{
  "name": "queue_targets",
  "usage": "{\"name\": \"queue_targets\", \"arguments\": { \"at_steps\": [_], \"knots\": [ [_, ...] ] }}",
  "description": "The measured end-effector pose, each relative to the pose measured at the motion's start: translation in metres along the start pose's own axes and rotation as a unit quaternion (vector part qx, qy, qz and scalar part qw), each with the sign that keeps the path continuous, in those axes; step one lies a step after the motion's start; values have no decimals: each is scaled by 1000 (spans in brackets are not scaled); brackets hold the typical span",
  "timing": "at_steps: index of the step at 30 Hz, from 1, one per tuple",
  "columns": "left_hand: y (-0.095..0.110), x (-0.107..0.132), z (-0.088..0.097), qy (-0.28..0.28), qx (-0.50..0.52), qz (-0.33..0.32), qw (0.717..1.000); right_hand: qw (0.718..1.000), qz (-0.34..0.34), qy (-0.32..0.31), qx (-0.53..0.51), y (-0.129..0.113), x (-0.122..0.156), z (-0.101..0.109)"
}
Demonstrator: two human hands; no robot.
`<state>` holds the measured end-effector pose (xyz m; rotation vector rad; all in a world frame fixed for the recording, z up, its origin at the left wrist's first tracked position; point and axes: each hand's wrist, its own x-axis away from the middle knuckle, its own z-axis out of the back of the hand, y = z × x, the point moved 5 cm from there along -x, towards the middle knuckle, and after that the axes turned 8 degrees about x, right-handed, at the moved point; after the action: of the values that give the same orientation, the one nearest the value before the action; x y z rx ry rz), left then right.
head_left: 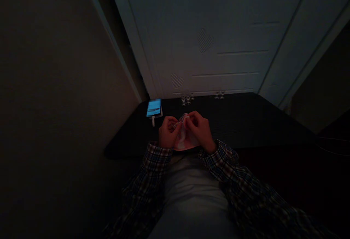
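Note:
The scene is very dim. My left hand point(167, 131) and my right hand point(201, 128) are close together above the near edge of a dark table point(246, 122). Both have their fingers curled and pinch a small pale object point(183, 119) between them; what it is cannot be made out. Below the hands lies a pinkish cloth or sheet point(186, 143), partly hidden by them. Plaid sleeves cover both forearms.
A phone point(154, 108) with a lit blue screen lies at the table's far left, with a small white item point(153, 121) just in front of it. Several small glasses point(187, 98) stand along the far edge, by a pale panelled door point(218, 42). A wall rises on the left.

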<state>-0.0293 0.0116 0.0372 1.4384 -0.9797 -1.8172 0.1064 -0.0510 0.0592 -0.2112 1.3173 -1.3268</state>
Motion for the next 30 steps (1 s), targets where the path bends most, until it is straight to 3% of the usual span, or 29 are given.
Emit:
{"name": "queue_targets", "arguments": {
  "at_steps": [30],
  "knots": [
    [0,1,0,1,0,9,1000,1000,-2,-6,3,-1,1,1]
  ]
}}
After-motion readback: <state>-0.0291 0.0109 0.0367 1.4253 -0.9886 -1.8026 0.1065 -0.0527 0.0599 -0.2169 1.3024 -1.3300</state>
